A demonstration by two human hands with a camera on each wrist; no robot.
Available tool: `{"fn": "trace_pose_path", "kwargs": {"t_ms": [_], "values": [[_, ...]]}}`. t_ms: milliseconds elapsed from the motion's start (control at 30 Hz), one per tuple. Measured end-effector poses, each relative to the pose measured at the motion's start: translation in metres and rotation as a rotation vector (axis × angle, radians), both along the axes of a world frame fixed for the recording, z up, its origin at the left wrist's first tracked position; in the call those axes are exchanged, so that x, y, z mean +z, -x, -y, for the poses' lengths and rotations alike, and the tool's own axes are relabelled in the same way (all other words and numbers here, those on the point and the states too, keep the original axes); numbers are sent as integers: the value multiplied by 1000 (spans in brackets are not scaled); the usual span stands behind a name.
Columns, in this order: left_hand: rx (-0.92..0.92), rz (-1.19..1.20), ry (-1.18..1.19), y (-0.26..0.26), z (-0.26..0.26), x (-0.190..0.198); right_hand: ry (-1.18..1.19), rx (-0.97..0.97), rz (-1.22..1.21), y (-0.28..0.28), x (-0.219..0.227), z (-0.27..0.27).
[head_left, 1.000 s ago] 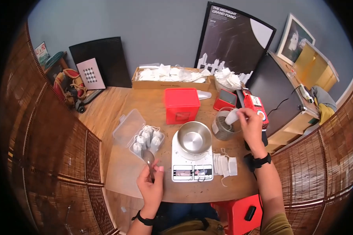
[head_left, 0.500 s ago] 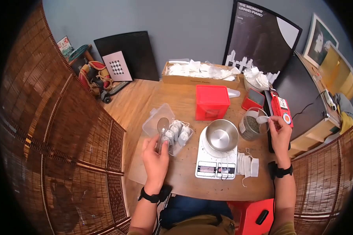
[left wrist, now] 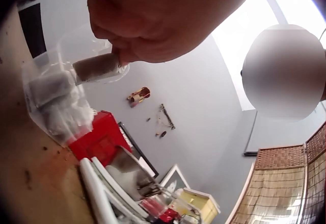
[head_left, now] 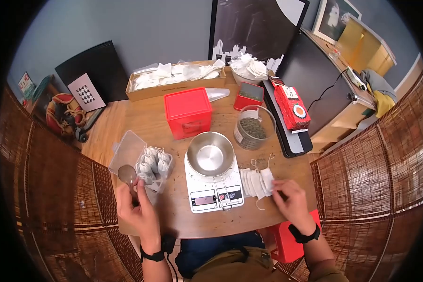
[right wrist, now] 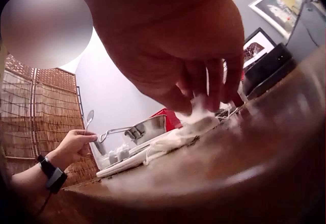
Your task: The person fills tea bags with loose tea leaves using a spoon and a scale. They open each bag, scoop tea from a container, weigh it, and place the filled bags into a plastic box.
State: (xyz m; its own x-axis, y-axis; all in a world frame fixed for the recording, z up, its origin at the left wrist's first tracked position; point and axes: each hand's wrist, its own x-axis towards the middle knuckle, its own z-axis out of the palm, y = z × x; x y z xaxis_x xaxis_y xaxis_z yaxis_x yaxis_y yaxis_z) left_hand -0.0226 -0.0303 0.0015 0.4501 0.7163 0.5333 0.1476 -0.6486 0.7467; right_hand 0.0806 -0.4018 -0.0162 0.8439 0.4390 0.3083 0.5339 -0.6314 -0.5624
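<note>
My left hand (head_left: 140, 211) grips a spoon (head_left: 127, 174) upright by its handle, beside a clear plastic box (head_left: 127, 152) of filled white pouches (head_left: 151, 160). At the right, my right hand (head_left: 293, 203) pinches the edge of the end bag in a row of flat white bags (head_left: 254, 182); the right wrist view shows thumb and fingers around a white bag (right wrist: 197, 116). Between the hands, a steel pan (head_left: 210, 155) stands on a white kitchen scale (head_left: 204, 190). A clear jar (head_left: 263, 141) behind the bags contains dried green leaves (head_left: 252, 127).
Behind the scale stands a red container (head_left: 189, 113), with a cardboard box (head_left: 174, 87) of white bags farther back. A small red tin (head_left: 249, 95), a white-filled bowl (head_left: 249, 68) and a red packet (head_left: 291, 108) on a black tray (head_left: 293, 145) occupy the right rear.
My right hand has left the jar, let go of the white scoop, come down towards me and taken hold of a flat bag. My left hand still holds the spoon. The head view has shifted.
</note>
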Motion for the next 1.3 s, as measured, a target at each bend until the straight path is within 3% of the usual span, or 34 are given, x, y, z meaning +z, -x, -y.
{"fn": "trace_pose_path", "kwargs": {"t_ms": [233, 333, 400, 467, 667, 1000, 1300], "values": [[-318, 27, 425, 18, 41, 3, 131, 49, 51, 6, 2, -7], [-408, 110, 611, 17, 58, 0, 103, 116, 72, 4, 0, -10], [-413, 75, 651, 23, 60, -4, -25, 18, 92, 6, 6, -16], [-542, 91, 777, 26, 67, -4, -56, 13, 132, 15, 27, -25], [-637, 19, 739, 29, 85, 5, -422, 289, -145, 48, 46, -78], [-738, -73, 768, 36, 104, -8, -424, 265, -76, 63, 34, -95], [-726, 101, 887, 31, 118, -14, -513, 100, -184, 76, 18, -88]]}}
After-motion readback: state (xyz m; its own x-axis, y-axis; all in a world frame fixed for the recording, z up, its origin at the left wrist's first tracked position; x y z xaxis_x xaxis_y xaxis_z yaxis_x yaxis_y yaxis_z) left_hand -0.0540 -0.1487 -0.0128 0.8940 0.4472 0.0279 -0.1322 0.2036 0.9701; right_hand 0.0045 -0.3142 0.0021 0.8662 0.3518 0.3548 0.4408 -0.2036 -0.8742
